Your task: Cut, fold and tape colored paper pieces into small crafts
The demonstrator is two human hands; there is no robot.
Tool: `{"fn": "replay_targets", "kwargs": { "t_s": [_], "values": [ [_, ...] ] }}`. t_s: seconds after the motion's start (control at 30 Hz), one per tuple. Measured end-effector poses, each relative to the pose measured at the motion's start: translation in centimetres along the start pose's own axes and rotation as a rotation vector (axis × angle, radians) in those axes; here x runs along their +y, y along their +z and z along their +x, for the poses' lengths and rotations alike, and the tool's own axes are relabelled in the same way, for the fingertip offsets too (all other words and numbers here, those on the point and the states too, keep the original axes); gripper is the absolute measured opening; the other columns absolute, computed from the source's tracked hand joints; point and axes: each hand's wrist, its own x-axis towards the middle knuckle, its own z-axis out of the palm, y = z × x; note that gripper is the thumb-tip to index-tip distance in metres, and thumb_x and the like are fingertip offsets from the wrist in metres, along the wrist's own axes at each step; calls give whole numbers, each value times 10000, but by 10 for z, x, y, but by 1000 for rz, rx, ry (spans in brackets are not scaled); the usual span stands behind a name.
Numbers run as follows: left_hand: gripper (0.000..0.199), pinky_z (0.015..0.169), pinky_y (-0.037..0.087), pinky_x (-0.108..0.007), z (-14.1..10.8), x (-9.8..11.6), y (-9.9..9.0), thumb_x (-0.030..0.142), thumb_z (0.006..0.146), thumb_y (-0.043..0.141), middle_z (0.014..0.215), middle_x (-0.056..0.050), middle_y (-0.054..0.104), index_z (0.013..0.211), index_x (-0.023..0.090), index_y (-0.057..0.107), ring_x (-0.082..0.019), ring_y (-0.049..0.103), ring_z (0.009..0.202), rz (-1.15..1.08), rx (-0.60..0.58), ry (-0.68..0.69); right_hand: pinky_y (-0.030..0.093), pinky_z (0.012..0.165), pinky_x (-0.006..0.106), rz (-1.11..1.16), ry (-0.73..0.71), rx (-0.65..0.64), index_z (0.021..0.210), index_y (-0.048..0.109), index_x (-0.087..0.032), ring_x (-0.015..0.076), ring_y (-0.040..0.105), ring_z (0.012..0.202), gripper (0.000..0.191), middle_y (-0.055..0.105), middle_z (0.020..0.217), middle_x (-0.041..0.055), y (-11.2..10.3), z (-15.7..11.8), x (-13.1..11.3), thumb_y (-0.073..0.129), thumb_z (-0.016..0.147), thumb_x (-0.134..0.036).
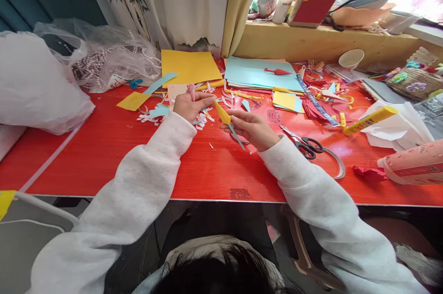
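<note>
Over the red table, a small yellow folded paper piece (222,113) with a thin blue-green paper strip (237,137) trailing from its lower end is held between both hands. My left hand (192,105) pinches its pointed upper tip; a pink fuzzy ring or band sits on one finger. Around its lower part, where yellow meets blue-green, the fingers of my right hand (254,127) are closed. White and blue paper scraps (204,120) lie beneath and behind my left hand. A similar red paper piece (278,71) rests on the light blue sheets (258,70).
Black-handled scissors (309,147) lie right of my right hand. Beyond are a yellow glue stick (370,121), a blue ruler-like strip (316,100) and a pink bottle (413,163). Yellow sheets (190,65) lie at the back; plastic bags (41,81) fill the left.
</note>
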Motion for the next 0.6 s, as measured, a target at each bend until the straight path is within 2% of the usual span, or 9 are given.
{"fn": "replay_targets", "kwargs": {
  "t_s": [0.33,0.5,0.6],
  "values": [
    [93,858,454,-318,-4,9,3,206,602,708,641,-13,663,679,156,689,-147,619,767,76,34,-3,484,908,351,-17,-28,-5,970,602,-176,143,664,825,231,679,923,47,0,1,3,626,748,-238],
    [132,817,466,-302,-4,4,3,256,610,706,663,-6,666,704,165,692,-137,613,736,82,-4,23,493,893,367,-57,-83,6,975,601,-176,146,667,789,292,680,904,36,0,2,5,666,703,-258],
    [166,801,468,-279,-4,1,3,284,590,721,677,-5,668,706,167,696,-134,607,740,94,16,54,503,876,385,-115,-138,36,985,603,-175,148,664,772,316,677,913,35,3,1,5,666,695,-284]
  ]
}}
